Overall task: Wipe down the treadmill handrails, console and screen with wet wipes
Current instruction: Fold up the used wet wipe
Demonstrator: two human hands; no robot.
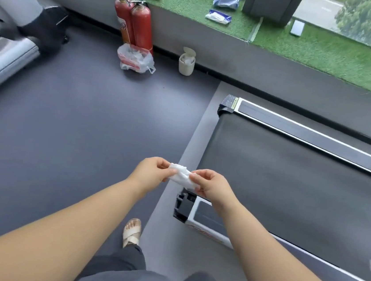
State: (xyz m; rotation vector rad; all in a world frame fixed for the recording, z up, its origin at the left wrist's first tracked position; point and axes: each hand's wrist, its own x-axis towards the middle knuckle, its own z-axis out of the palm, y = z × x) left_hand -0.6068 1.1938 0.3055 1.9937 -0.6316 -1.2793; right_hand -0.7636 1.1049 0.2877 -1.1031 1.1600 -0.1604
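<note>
Well beyond the left hand (pixel 153 171), on the floor: two red fire extinguishers (pixel 133 23), a plastic bag (pixel 135 58) just in front of them, an open-lidded wipes tub (pixel 186 63) further right. Left hand pinching one end of the crumpled white wet wipe (pixel 181 176); right hand (pixel 213 187) pinching the other end. Wipe held in the air between both hands. Below and right of the right hand, the dark treadmill belt (pixel 290 187).

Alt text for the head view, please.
The left hand and right hand pinch a crumpled white wipe beside a treadmill belt. Beyond stand two red fire extinguishers, a plastic bag and an open wipe tub.
</note>
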